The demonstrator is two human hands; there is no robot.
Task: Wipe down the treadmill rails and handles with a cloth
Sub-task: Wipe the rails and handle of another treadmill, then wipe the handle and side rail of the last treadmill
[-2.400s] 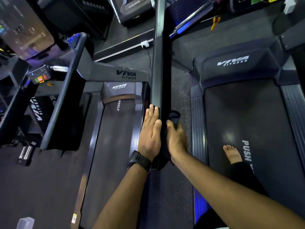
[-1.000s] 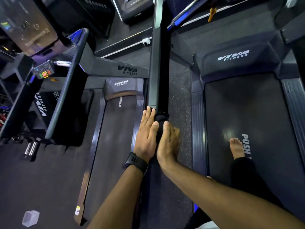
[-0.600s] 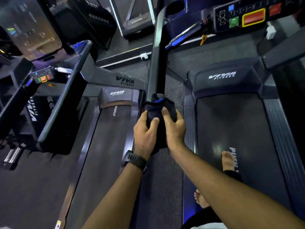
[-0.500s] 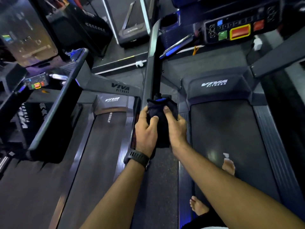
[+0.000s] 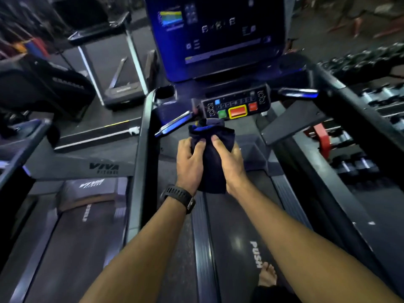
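A dark navy cloth [image 5: 213,158] with a blue edge is bunched between both hands, held in the air above the treadmill deck. My left hand [image 5: 189,165] grips its left side, thumb over the front. My right hand [image 5: 231,162] grips its right side. The left side rail [image 5: 143,154] runs down just left of my left hand, apart from the cloth. The right side rail [image 5: 341,119] slopes down at the right. A short metal handle [image 5: 173,125] juts out below the console, just above and left of the cloth.
The console screen [image 5: 216,33] and button panel [image 5: 237,106] stand straight ahead. The belt [image 5: 236,237] carries my bare foot [image 5: 267,275]. A neighbouring treadmill [image 5: 87,206] lies left; dumbbell racks [image 5: 360,162] stand right.
Both hands lifted the cloth off the left rail and carried it right, toward the middle in front of the console. The view has tilted up, showing the screen.
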